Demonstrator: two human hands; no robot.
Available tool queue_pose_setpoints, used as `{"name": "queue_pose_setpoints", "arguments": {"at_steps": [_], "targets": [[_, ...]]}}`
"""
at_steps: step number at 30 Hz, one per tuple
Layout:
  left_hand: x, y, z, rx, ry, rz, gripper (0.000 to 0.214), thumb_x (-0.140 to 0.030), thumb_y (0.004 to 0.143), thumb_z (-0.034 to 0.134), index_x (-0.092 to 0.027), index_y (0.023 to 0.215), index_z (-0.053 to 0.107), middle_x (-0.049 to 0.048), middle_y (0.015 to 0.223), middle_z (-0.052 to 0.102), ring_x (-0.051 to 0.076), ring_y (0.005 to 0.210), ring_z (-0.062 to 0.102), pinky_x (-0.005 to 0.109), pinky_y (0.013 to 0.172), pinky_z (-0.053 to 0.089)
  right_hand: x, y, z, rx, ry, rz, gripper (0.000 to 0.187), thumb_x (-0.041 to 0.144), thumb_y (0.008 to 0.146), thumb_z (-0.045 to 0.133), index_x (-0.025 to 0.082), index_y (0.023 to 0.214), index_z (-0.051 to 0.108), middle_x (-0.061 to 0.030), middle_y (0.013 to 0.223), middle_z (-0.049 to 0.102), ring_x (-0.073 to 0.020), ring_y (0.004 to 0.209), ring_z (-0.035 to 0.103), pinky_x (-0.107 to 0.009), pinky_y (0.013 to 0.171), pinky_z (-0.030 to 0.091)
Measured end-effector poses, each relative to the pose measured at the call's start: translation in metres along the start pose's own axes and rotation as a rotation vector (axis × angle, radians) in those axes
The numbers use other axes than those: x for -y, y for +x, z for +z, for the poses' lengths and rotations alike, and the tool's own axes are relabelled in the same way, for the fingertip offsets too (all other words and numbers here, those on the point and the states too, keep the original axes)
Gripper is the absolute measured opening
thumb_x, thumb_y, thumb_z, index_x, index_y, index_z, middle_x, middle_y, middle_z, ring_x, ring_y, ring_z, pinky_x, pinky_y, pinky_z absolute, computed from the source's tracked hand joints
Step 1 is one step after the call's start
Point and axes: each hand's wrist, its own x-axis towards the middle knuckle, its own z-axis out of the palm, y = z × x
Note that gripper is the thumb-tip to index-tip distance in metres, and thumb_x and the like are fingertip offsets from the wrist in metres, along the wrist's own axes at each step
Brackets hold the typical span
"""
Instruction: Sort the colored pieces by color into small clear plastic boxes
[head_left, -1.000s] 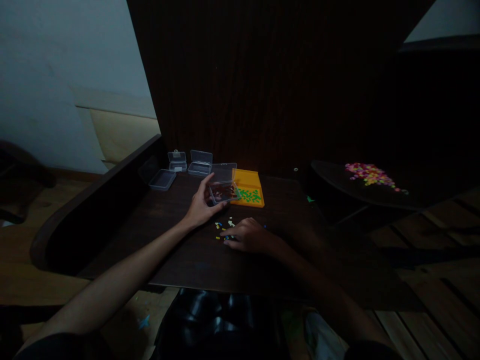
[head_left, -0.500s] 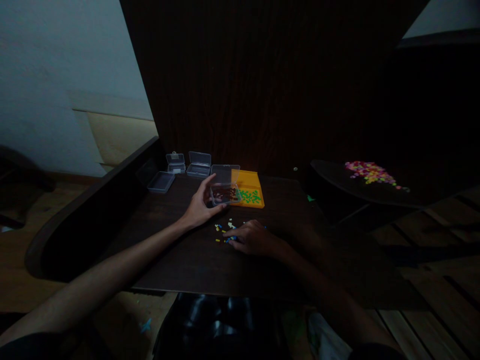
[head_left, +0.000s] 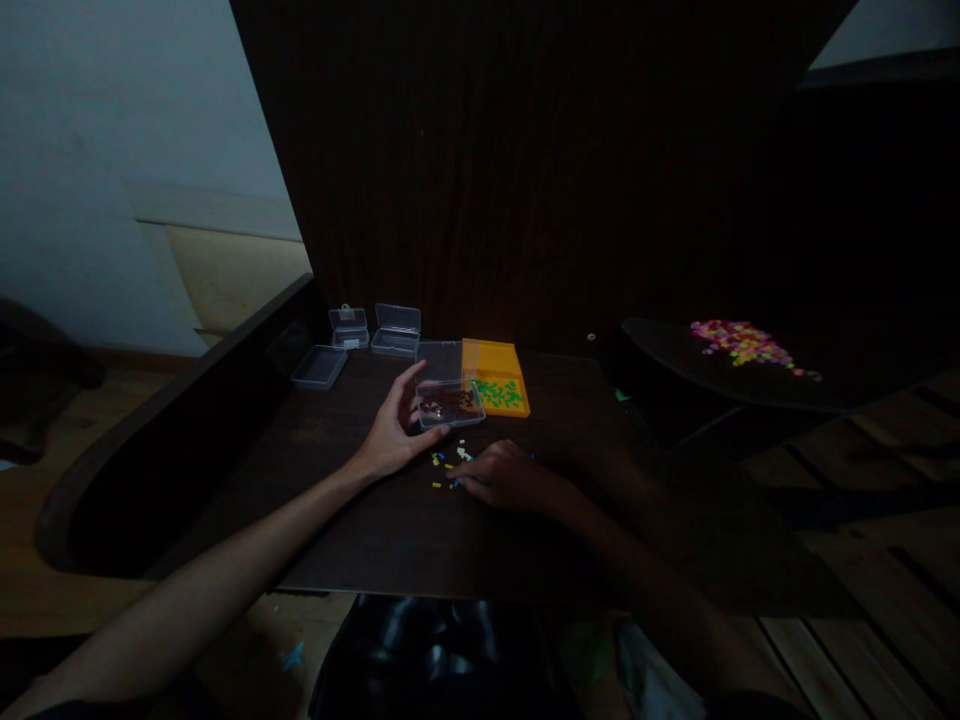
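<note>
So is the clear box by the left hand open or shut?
Open: the clear box has its lid lying back behind it, dark pieces inside.

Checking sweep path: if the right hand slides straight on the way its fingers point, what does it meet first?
Probably the scattered small coloured beads just off the right hand; the fingers point left along the dark wooden table. Contact is unclear.

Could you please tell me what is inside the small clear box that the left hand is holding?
The clear box in the left hand holds small dark reddish-brown pieces. Dim light hides their exact shape and number.
</note>
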Motion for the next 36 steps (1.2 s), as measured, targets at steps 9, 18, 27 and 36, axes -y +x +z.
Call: {"name": "queue_pose_setpoints", "arguments": {"at_steps": [9,18,27,36], "targets": [[-0.003,0.001,0.000,-0.026,0.003,0.048,0.093,-0.032,0.068,0.082,-0.027,0.144,0.030,0.0136,0.130,0.053,0.025,0.106,0.063,0.042,0.088,0.058,-0.005,-0.001,0.003,-0.016,-0.033,0.034,0.028,0.030,0.091,0.054,0.028,0.113,0.071,-0.0061,0.090,0.074,-0.0207,0.090,0.064,-0.030,0.076,0.038],[-0.005,0.002,-0.001,-0.025,-0.012,0.039,0.094,-0.030,0.067,0.083,-0.026,0.144,0.029,0.0134,0.129,0.053,0.024,0.107,0.062,0.042,0.089,0.057,-0.001,-0.001,-0.002,0.003,-0.042,0.065,0.027,0.032,0.090,0.056,0.029,0.111,0.072,-0.0064,0.091,0.074,-0.0212,0.090,0.063,-0.030,0.076,0.037],[-0.003,0.002,-0.001,-0.021,0.003,0.043,0.094,-0.031,0.068,0.083,-0.026,0.145,0.028,0.0136,0.129,0.054,0.025,0.110,0.063,0.044,0.093,0.055,-0.004,-0.006,-0.005,-0.079,0.156,-0.048,0.022,0.031,0.090,0.059,0.025,0.106,0.073,-0.0028,0.086,0.074,-0.0148,0.077,0.063,-0.028,0.079,0.039],[-0.004,-0.001,0.003,0.008,-0.067,0.020,0.093,-0.026,0.067,0.083,-0.026,0.144,0.029,0.0150,0.130,0.053,0.027,0.114,0.061,0.044,0.094,0.054,-0.009,0.002,-0.058,-0.342,0.341,-0.168,0.026,0.033,0.089,0.059,0.015,0.101,0.075,0.0039,0.053,0.056,-0.0073,0.047,0.043,-0.020,0.049,0.031]]}}
